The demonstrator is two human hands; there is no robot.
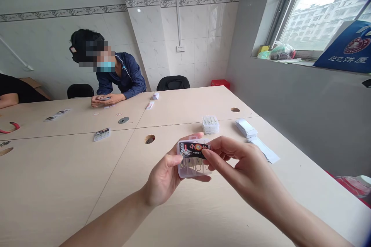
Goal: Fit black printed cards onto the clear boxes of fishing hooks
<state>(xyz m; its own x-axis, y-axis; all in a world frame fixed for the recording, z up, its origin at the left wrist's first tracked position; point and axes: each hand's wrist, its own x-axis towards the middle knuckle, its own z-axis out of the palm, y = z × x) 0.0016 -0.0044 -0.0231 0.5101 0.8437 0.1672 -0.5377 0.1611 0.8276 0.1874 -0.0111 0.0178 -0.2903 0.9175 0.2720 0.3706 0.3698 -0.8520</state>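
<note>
A small clear plastic box (pixel 193 165) with metal hooks inside is held above the table in the middle of the view. My left hand (pixel 165 175) grips its left side and underside, thumb on top. A black printed label (pixel 193 149) lies across the box's upper part. My right hand (pixel 236 162) pinches the label's right end with fingers and thumb. Behind my hands stand a stack of clear plastic boxes (pixel 210 124) and a pile of white paper slips (pixel 246 127).
A pale wooden table (pixel 72 185) has round cable holes (pixel 149 139). A person in a blue jacket (pixel 121 77) sits at the far side handling small items. Another person's arm (pixel 8 94) shows at far left. A blue bag (pixel 346 48) stands on the windowsill.
</note>
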